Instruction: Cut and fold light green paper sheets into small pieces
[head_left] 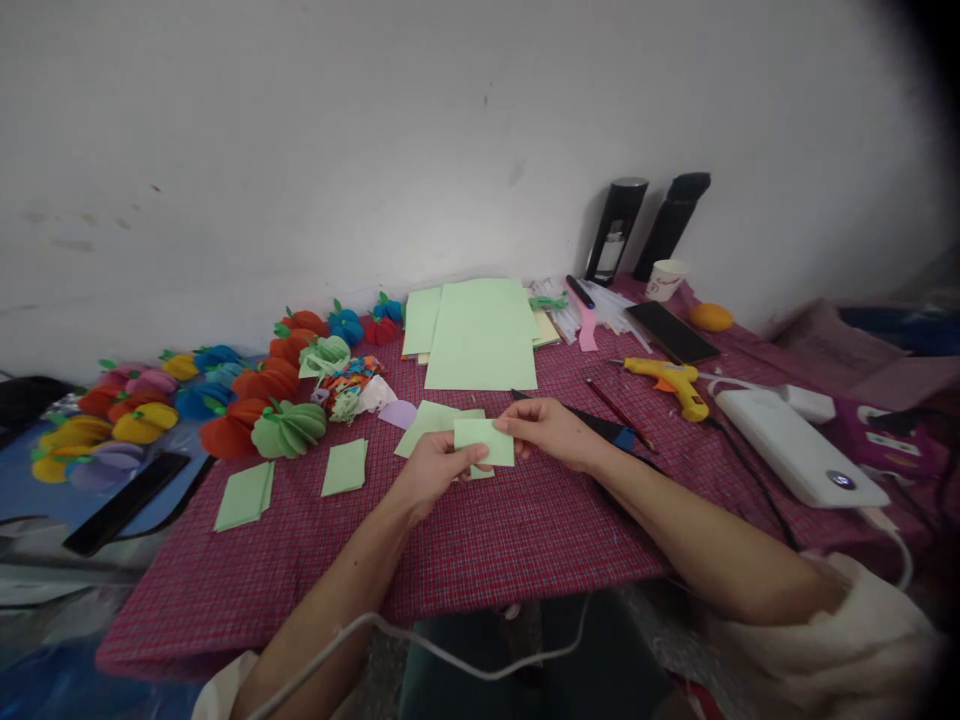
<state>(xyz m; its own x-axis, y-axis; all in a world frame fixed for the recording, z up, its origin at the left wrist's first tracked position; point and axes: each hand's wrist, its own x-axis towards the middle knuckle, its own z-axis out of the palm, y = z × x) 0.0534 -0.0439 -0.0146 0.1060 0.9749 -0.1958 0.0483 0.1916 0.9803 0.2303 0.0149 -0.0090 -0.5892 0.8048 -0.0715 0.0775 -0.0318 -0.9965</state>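
Both my hands hold one small light-green paper piece [485, 440] just above the red checked cloth [480, 540]. My left hand [435, 468] pinches its lower left edge, fingers closed. My right hand [546, 430] pinches its upper right corner, fingers closed. More green pieces [427, 420] lie right behind it on the cloth. Two folded green pieces [345, 466] [245, 496] rest to the left. A stack of large green sheets [480, 335] lies farther back.
Many coloured paper fruit shapes [225, 400] crowd the left side. A yellow glue gun [671, 380], a white power bank [799, 445], a black phone [671, 332], a paper cup [666, 279] and an orange [711, 317] sit to the right. Scissors [600, 425] lie under my right wrist.
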